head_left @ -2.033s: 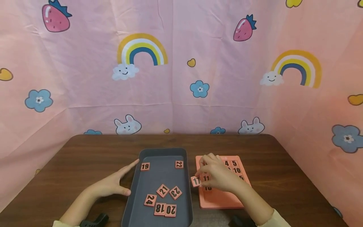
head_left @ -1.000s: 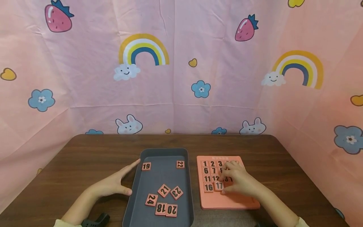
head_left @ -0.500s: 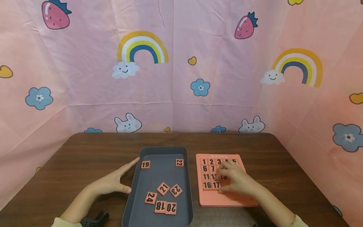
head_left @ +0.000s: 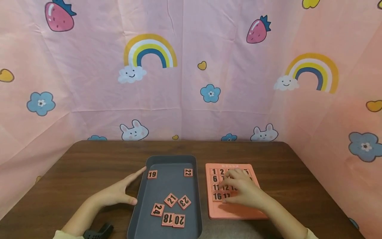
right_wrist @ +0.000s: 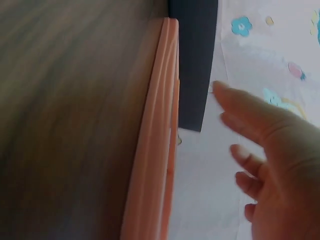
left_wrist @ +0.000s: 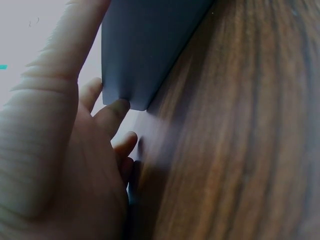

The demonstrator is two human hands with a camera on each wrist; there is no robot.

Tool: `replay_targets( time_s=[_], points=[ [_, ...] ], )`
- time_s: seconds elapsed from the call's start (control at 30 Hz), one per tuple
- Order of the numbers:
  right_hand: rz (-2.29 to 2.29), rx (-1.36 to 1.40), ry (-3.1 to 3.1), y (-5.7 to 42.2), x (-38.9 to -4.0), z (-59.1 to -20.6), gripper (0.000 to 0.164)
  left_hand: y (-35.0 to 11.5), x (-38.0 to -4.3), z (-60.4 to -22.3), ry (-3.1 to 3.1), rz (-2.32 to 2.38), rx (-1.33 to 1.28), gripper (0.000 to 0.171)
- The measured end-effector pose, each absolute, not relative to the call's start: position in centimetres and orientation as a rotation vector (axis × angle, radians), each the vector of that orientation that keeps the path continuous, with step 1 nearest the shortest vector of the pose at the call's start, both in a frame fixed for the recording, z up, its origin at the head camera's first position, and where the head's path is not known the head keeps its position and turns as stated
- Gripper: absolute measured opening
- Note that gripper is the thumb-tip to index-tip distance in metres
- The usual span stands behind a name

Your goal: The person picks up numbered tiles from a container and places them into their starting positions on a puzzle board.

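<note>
At lower right, my right hand (head_left: 243,189) is hovering over the pink board (head_left: 216,212), fingers parted, gripping no visible tile; tile 16 (head_left: 217,196) and tile 17 (head_left: 226,195) are occupying its fourth row. At lower centre, seven loose tiles (head_left: 171,199), 18 to 24, are apparently awaiting placement in the gray tray (head_left: 167,184), whose left rim my wide-spread left hand (head_left: 114,192) is touching.

A: so where are the cams?
B: head one looks forward and down over the table (head_left: 98,166) to the cloth (head_left: 191,127). wrist ones are super close and low (table's tipped sideways in both): left peers past the left hand (head_left: 116,194) at the tray (head_left: 170,182), right skims the board's (head_left: 231,212) edge.
A: overlap?
B: tray's in all three.
</note>
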State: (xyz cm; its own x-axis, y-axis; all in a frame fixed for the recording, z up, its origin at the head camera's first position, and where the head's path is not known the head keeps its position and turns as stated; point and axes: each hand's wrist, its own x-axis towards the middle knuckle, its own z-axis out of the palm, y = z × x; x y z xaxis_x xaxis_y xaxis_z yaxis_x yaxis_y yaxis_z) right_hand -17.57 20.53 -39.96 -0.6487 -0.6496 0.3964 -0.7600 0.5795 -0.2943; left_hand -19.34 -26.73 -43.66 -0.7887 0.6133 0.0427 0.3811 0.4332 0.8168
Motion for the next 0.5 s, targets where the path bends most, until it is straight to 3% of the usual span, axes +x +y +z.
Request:
replay_targets(
  time_s=[0.5],
  points=[
    [0.619, 1.453, -2.417, 12.2, -17.0, -38.1, 0.027, -26.8, -19.1, -43.4, 2.422, 1.296, 0.876, 0.101]
  ],
)
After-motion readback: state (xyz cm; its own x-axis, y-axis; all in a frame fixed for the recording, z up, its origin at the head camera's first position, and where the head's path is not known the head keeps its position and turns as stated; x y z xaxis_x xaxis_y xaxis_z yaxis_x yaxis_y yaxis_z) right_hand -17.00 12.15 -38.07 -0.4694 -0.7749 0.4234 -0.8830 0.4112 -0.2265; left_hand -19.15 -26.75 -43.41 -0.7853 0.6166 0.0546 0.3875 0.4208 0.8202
